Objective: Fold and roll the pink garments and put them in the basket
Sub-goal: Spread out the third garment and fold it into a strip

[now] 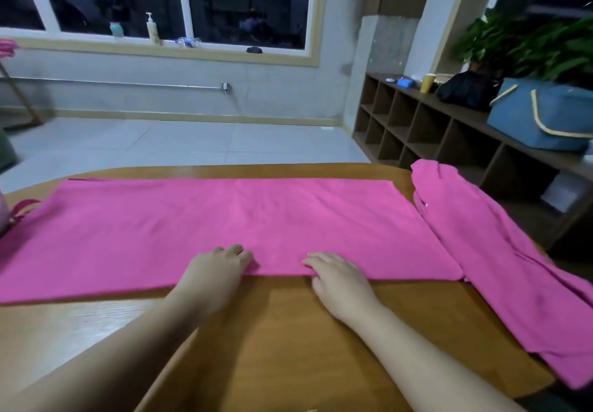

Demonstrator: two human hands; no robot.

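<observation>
At the far left edge of the worktop [288,331] a pale pink object with pink straps [16,212] peeks in, possibly the basket, though too little shows to tell. Beside it begins the pink garment [224,219], spread flat in a long folded band; its long axis runs left to right across the worktop, parallel to the near edge, with the folded near hem facing the person. The left hand [215,270] rests on that near hem at about the middle, fingers loosely bent and pressing down, its grip not closed round the cloth. Just to its right the right hand [337,280] lies the same way, fingers extended flat on the hem, holding nothing. Further right a second pink garment [500,267] lies rumpled, its length slanting away toward the near right corner, partly over the edge.

The cloth looks light, soft and limp, so it will likely sag and lose its fold if lifted by one point. I judge it best pinched at the near hem with both hands apart, or rolled from one short end.
</observation>
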